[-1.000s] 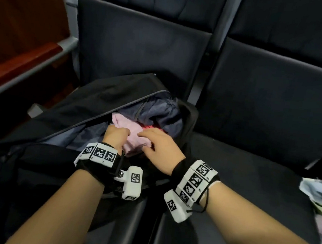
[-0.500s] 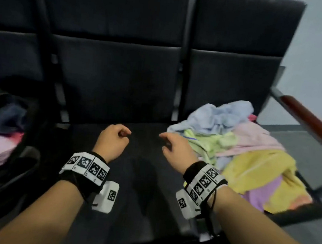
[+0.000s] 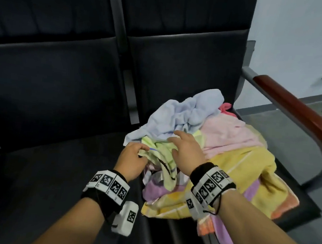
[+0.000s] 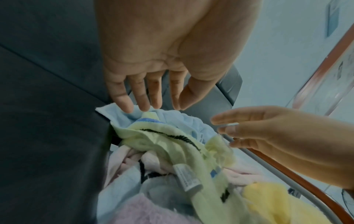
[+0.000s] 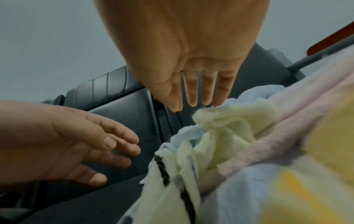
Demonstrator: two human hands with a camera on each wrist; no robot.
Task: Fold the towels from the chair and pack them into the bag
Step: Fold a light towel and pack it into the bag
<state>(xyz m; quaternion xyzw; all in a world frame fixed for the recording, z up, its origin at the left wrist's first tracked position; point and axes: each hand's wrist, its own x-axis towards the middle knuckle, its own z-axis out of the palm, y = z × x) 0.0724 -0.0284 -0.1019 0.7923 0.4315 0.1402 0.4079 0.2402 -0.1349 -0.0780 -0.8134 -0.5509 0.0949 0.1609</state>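
Note:
A loose pile of towels lies on the right-hand black seat: a pale green towel (image 3: 164,157) with black markings at the front, a light blue towel (image 3: 182,114) behind it, a pink towel (image 3: 231,134) and a yellow towel (image 3: 250,169) to the right. My left hand (image 3: 135,156) is at the pile's left edge; in the left wrist view its straight fingers (image 4: 141,98) touch the blue and green cloth (image 4: 172,144). My right hand (image 3: 183,147) hovers spread over the green towel (image 5: 220,128), fingertips (image 5: 193,97) just at it. Neither hand holds anything. The bag is out of view.
The middle black seat (image 3: 53,170) lies to the left of the pile. A wooden armrest (image 3: 304,120) on a grey metal frame bounds the right seat. Grey floor and a white wall lie beyond it. The seat backs rise close behind.
The view swung from the open bag on the left seat to the towel pile on the right. Both hands left the bag, crossed the middle seat and now reach the green towel.

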